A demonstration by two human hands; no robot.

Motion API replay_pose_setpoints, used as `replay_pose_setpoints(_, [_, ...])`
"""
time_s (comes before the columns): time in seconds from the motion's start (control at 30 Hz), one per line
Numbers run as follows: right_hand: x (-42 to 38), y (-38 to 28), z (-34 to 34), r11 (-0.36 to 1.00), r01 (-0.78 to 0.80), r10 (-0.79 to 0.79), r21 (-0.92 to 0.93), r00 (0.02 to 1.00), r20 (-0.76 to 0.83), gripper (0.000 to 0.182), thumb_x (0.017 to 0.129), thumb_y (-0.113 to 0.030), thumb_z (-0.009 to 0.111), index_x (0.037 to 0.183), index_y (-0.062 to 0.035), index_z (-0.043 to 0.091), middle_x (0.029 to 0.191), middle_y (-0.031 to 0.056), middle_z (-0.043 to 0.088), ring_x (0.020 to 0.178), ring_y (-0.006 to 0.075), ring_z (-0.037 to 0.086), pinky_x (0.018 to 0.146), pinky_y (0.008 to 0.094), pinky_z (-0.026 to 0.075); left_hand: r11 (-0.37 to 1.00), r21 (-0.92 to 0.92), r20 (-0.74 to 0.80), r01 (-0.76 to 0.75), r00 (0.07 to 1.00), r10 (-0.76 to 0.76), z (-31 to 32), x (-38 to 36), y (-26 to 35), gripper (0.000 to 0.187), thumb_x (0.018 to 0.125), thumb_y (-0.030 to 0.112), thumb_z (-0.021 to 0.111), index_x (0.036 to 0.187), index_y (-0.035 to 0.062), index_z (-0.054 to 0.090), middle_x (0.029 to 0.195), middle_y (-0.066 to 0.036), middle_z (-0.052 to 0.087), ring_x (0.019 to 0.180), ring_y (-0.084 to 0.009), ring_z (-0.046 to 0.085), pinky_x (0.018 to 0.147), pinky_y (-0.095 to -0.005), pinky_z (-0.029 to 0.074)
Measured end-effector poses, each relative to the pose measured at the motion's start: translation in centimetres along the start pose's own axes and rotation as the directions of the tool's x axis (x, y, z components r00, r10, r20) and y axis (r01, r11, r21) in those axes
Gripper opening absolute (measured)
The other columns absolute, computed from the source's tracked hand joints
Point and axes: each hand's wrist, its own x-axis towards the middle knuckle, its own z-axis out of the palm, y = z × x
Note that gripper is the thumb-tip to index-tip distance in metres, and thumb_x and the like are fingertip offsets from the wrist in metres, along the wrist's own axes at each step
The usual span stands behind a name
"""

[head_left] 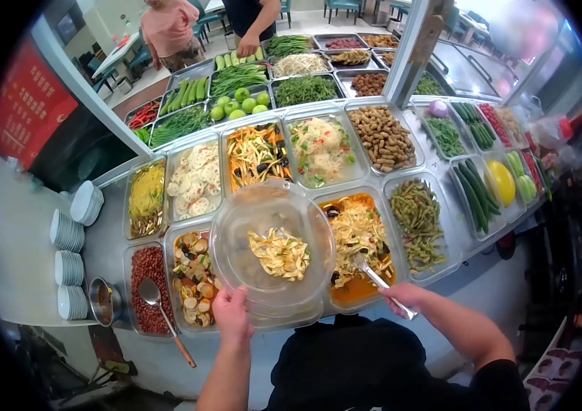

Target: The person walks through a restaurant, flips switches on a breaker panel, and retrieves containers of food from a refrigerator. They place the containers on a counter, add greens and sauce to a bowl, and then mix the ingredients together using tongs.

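The left hand (231, 309) reached forward from the lower edge of the view, forearm nearly straight up the frame, and gripped the near rim of a clear plastic bowl (272, 250), thumb on top of the rim and fingers curled underneath. The bowl hung level above the front row of trays, holding a small heap of pale yellow shredded salad (280, 253) near its middle. The right hand (404, 296) came in from the lower right with the forearm angled across the counter, its fingers closed around the handle of metal tongs (379, 279), whose tips dipped into the tray of shredded salad in reddish oil (357, 246) just beside the bowl. Left of the bowl, a tray of red peanuts (148, 288) carried a ladle (161, 312) lying across it. Stacks of white plates (69, 257) stood at the counter's far left.
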Motion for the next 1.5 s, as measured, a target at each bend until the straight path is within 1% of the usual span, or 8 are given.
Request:
replay_pose_setpoints(0.33, [-11.8,-5.0,0.8,0.962,0.005,-0.067,-0.273,0.974,-0.218,0.038,0.094,-0.038,0.05,0.072,-0.0071,0.049,0.053,0.0051,0.054,0.037,0.0148,0.05,0.033,0.0298,0.038,0.994,0.074,0.06,-0.076,0.996,0.072,-0.4,0.9,-1.3,0.008,0.084,0.005,0.061,0.091,0.0,0.059,0.071,0.002,0.055,0.06,-0.0046,0.047,0.053,-0.0191,0.037])
replay_pose_setpoints(0.57, [-14.5,-11.6,6.7,0.832,0.132,-0.198,-0.539,0.978,-0.066,0.038,0.095,-0.038,0.048,0.075,-0.0061,0.051,0.055,0.0051,0.056,0.043,0.0161,0.055,0.04,0.0304,0.044,0.983,0.157,0.151,-0.1,0.986,0.076,1.5,1.5,-3.4,0.007,0.084,0.006,0.063,0.087,0.0011,0.059,0.081,0.0,0.057,0.07,-0.007,0.049,0.068,-0.0231,0.042])
replay_pose_setpoints(0.77, [-11.5,-12.0,9.0,0.08,0.061,-0.59,-0.995,0.807,0.002,0.042,0.089,-0.043,0.055,0.085,-0.0015,0.054,0.064,0.0094,0.059,0.054,0.0224,0.061,0.054,0.0335,0.051,0.989,0.024,0.137,0.148,0.979,-0.15,2.2,0.1,-0.5,0.006,0.086,0.008,0.062,0.083,0.0043,0.058,0.077,0.0,0.056,0.065,-0.0076,0.05,0.061,-0.023,0.043])
replay_pose_setpoints(0.87, [-14.6,-13.0,9.5,0.37,0.159,-0.538,-0.915,0.84,-0.071,0.042,0.086,-0.044,0.06,0.085,-0.0027,0.053,0.063,0.0087,0.058,0.051,0.02,0.06,0.049,0.0313,0.05,0.989,-0.014,0.021,0.145,0.989,-0.145,-0.2,0.4,0.3,0.008,0.086,0.008,0.061,0.08,0.0066,0.056,0.072,0.002,0.053,0.061,-0.0066,0.048,0.053,-0.0218,0.039])
replay_pose_setpoints(0.97, [-13.4,-10.7,8.0,0.891,0.146,-0.227,-0.43,0.963,-0.144,0.036,0.089,-0.041,0.059,0.082,-0.0065,0.051,0.059,0.0057,0.056,0.043,0.0136,0.055,0.038,0.0257,0.044,0.985,-0.17,-0.107,0.037,0.993,-0.056,-3.2,0.9,2.3,0.009,0.086,0.007,0.061,0.079,0.0075,0.055,0.069,0.003,0.051,0.058,-0.006,0.046,0.05,-0.0214,0.036])
replay_pose_setpoints(1.13, [-2.5,-7.3,11.7,0.937,-0.226,0.26,-0.266,0.96,0.101,0.039,0.09,-0.045,0.057,0.082,-0.0069,0.05,0.055,0.0029,0.054,0.039,0.0104,0.051,0.032,0.0243,0.041,0.978,-0.152,-0.227,-0.145,0.968,0.108,-10.8,2.6,4.4,0.002,0.087,0.006,0.058,0.089,0.0043,0.058,0.077,0.0,0.057,0.066,-0.0089,0.053,0.06,-0.0234,0.045])
replay_pose_setpoints(1.33, [8.6,-11.5,18.5,0.973,-0.063,-0.006,0.223,0.955,0.297,0.041,0.091,-0.049,0.052,0.079,-0.0104,0.047,0.051,-0.0004,0.047,0.035,0.0092,0.044,0.03,0.0244,0.036,0.975,-0.122,-0.31,-0.185,0.941,0.139,-15.3,2.1,7.1,0.013,0.088,0.004,0.055,0.099,-0.0011,0.058,0.096,-0.007,0.063,0.085,-0.0149,0.06,0.077,-0.0282,0.049])
replay_pose_setpoints(1.5, [13.8,-15.9,21.9,0.989,0.033,-0.05,0.146,0.992,0.116,0.044,0.089,-0.052,0.053,0.072,-0.0126,0.047,0.049,0.0008,0.045,0.033,0.0116,0.039,0.031,0.0264,0.031,0.99,-0.072,-0.303,-0.123,0.948,0.096,-17.2,2.3,6.7,0.011,0.088,0.003,0.054,0.098,0.0002,0.058,0.092,-0.005,0.062,0.079,-0.012,0.058,0.07,-0.0259,0.048])
